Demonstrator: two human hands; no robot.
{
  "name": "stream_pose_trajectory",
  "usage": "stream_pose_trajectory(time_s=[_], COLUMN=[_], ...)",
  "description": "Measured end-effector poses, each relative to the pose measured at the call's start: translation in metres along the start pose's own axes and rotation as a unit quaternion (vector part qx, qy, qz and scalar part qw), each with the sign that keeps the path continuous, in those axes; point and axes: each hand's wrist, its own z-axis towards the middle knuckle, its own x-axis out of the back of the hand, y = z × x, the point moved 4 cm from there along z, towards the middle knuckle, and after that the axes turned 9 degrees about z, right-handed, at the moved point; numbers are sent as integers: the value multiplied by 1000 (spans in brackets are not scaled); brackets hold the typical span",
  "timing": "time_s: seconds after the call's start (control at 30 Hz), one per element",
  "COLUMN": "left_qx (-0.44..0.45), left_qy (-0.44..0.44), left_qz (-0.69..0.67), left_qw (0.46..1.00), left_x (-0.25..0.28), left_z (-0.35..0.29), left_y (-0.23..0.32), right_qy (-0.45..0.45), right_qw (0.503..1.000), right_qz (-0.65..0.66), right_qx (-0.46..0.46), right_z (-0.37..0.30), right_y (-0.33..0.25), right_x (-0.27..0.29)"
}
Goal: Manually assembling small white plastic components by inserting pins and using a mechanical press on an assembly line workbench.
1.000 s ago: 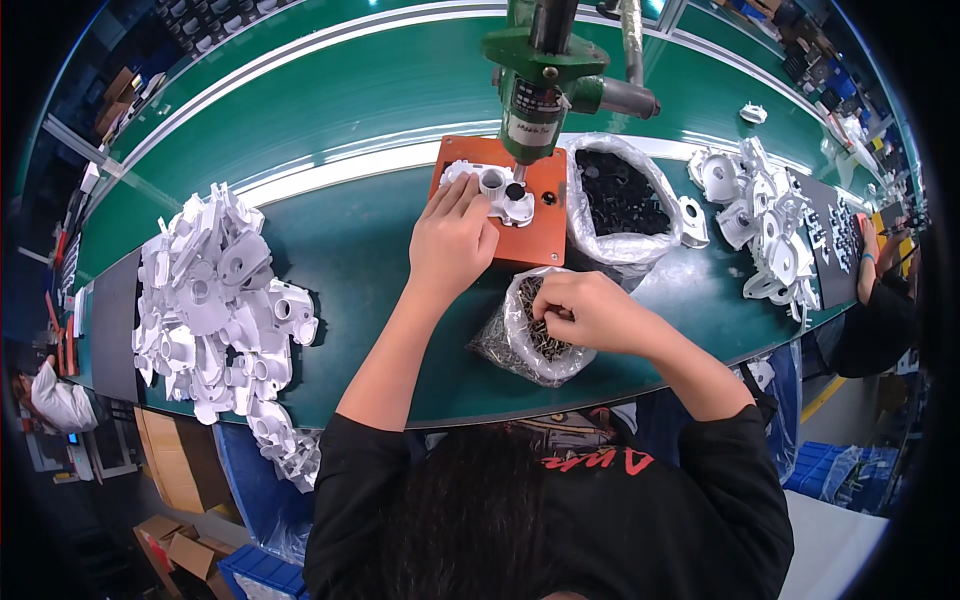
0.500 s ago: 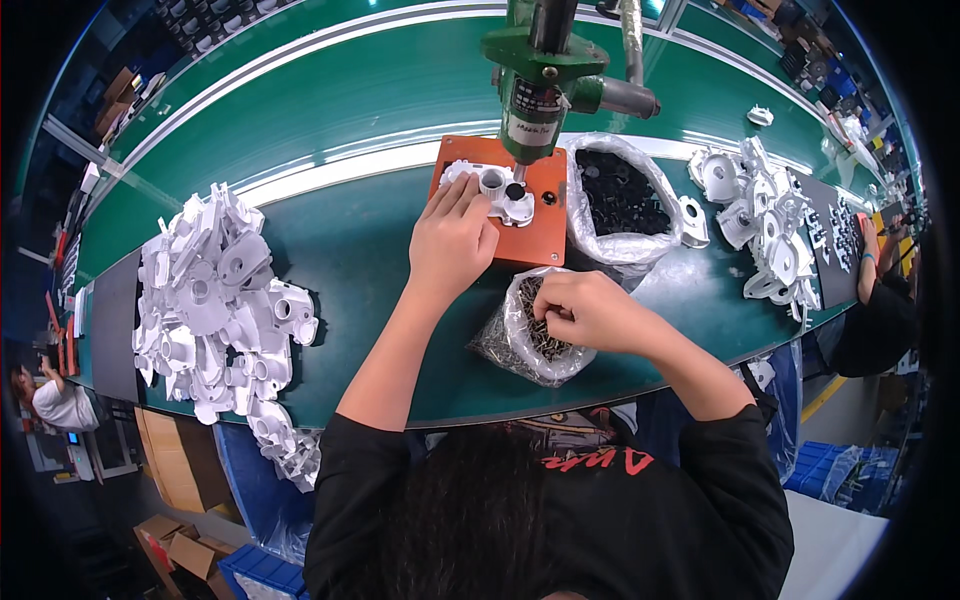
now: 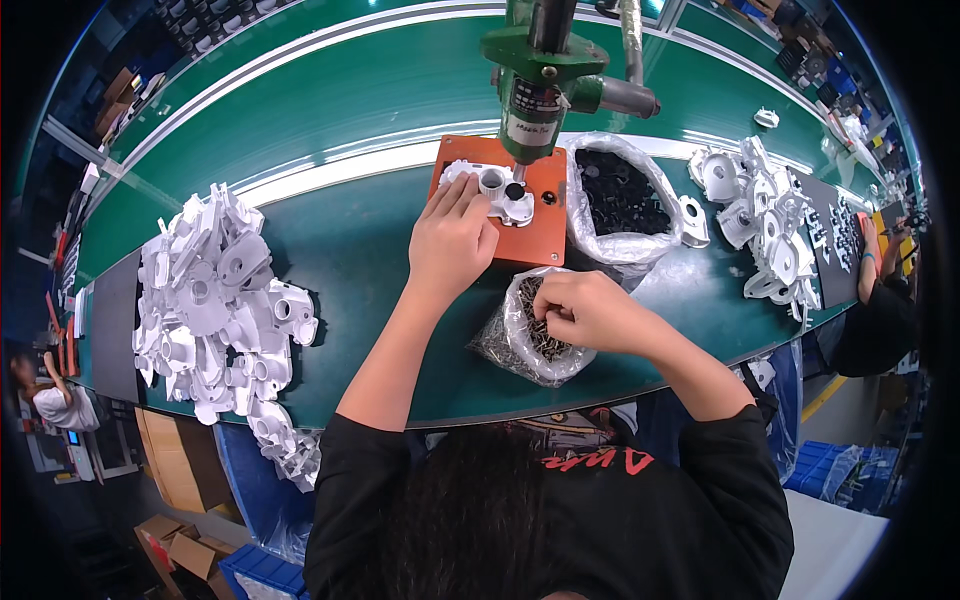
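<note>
My left hand (image 3: 455, 235) lies over a white plastic housing (image 3: 515, 209) on an orange fixture block (image 3: 545, 232). Its fingers press on the part's left side, the thumb close to a short white tube. A black round piece (image 3: 514, 191) sits on the housing, right below the tip of a green press (image 3: 530, 110). My right hand (image 3: 585, 310) is at the mouth of a clear plastic bag (image 3: 545, 377) full of small metal pins or screws (image 3: 530, 310). Its fingers are bent together, the tips among the metal pieces; whatever they pinch is hidden.
A bag of black plastic pieces (image 3: 620, 190) stands right of the fixture. White parts are heaped at left (image 3: 205, 290) and right (image 3: 775, 230). The press handle (image 3: 630, 98) juts rightward. Beyond runs a green conveyor (image 3: 350, 95). Another person (image 3: 875, 310) works at far right.
Both my hands stay in place. On the far belt a small white part has shifted slightly right. The person at the far left edge has moved a little.
</note>
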Motion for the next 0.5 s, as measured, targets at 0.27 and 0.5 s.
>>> stream_pose_trajectory(time_s=[0.27, 0.5], left_qx=[0, 2], left_qy=[-4, -4], left_qz=[3, 3], left_qw=[1000, 1000], left_x=[0, 0], left_z=[0, 0], left_y=[0, 0], right_qy=[-2, -1], right_qw=[1000, 1000], right_qz=[-4, -5], right_qx=[3, 0], right_z=[0, 0], right_y=[1, 0], right_x=[-1, -1])
